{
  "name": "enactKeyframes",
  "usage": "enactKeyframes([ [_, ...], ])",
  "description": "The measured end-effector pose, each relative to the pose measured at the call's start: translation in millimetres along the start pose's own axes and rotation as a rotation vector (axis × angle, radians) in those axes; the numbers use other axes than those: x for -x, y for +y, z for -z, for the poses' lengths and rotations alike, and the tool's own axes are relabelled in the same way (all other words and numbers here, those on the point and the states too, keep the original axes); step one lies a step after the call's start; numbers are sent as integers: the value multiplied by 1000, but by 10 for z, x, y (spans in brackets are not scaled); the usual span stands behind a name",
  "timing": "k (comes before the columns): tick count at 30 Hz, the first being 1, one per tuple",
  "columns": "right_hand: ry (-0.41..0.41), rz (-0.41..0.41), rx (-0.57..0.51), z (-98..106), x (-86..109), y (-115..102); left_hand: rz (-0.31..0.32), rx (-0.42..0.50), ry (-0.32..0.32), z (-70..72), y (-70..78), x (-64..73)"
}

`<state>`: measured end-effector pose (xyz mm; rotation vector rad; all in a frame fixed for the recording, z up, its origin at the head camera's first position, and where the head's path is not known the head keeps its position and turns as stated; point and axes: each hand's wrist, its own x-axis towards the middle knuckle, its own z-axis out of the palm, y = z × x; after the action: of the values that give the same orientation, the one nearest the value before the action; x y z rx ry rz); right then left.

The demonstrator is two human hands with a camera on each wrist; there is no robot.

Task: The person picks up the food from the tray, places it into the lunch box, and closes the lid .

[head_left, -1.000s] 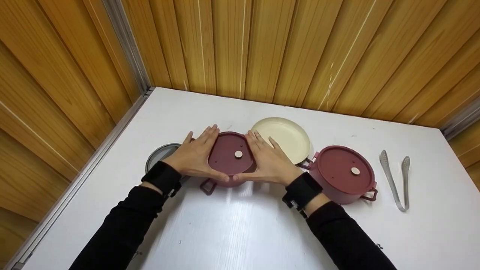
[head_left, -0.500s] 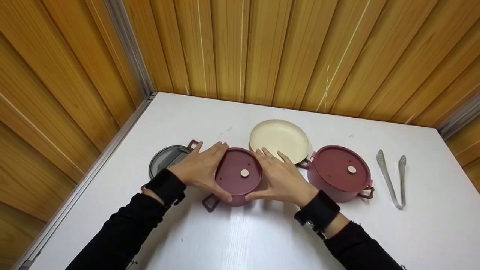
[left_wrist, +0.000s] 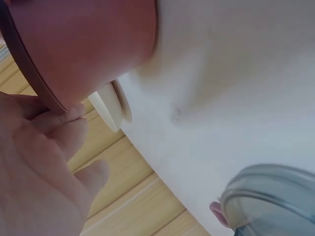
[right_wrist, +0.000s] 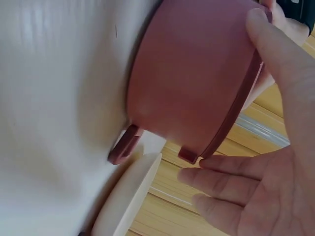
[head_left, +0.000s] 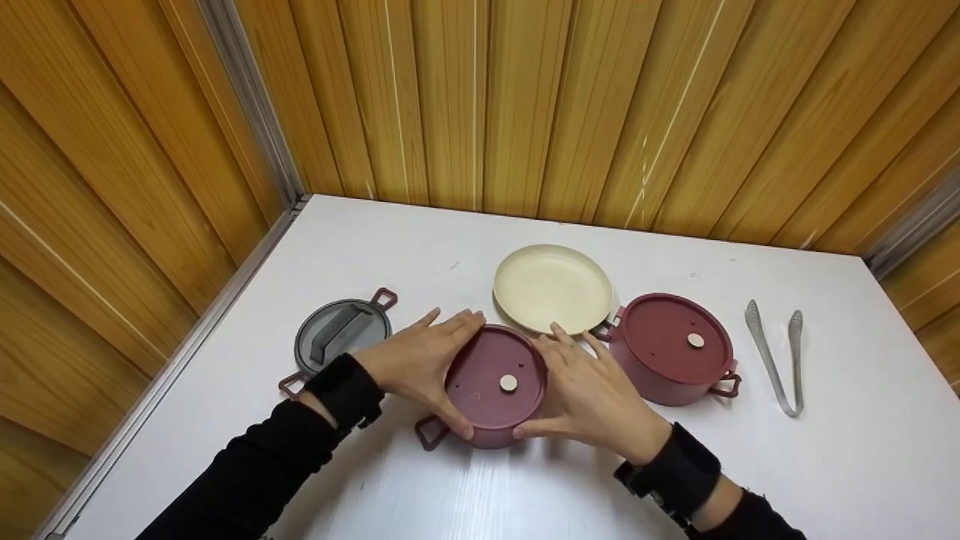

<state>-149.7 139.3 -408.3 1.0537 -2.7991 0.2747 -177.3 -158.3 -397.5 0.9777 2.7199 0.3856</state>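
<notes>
A dark red lidded pot (head_left: 496, 375) with a small cream knob stands between my two hands. My left hand (head_left: 424, 360) holds the left side of its lid rim, thumb at the front and fingertips at the back. On the other side my right hand (head_left: 592, 394) spans the rim the same way. In the right wrist view, the right thumb (right_wrist: 275, 42) presses the lid edge and the fingertips meet the rim near a small tab. A dark red loop handle (head_left: 431, 433) juts out at the pot's front left.
To the left lies a grey round lid-like piece (head_left: 367, 349) with a bar grip and dark red loops. Behind the pot is a cream shallow pan (head_left: 555, 285). A second dark red lidded pot (head_left: 667, 341) and metal tongs (head_left: 787, 375) are at right. Wood-look panels (head_left: 525, 97) back the table.
Both hands and the pot between them have moved toward me and slightly right, away from the cream pan and the grey piece. The head view has shifted a little.
</notes>
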Motion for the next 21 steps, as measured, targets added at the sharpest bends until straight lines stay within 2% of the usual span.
enactKeyframes([
  [5,-76,6,-35,31,36,90,-54,27,-13,-23,34,-111],
  [11,-152,9,-125,47,32,221,-110,27,10,-56,61,-203],
  [14,-152,6,-137,46,42,256,-109,32,25,-92,49,-197],
  [21,-103,-22,-120,21,62,244,-43,60,40,-128,-11,-123],
])
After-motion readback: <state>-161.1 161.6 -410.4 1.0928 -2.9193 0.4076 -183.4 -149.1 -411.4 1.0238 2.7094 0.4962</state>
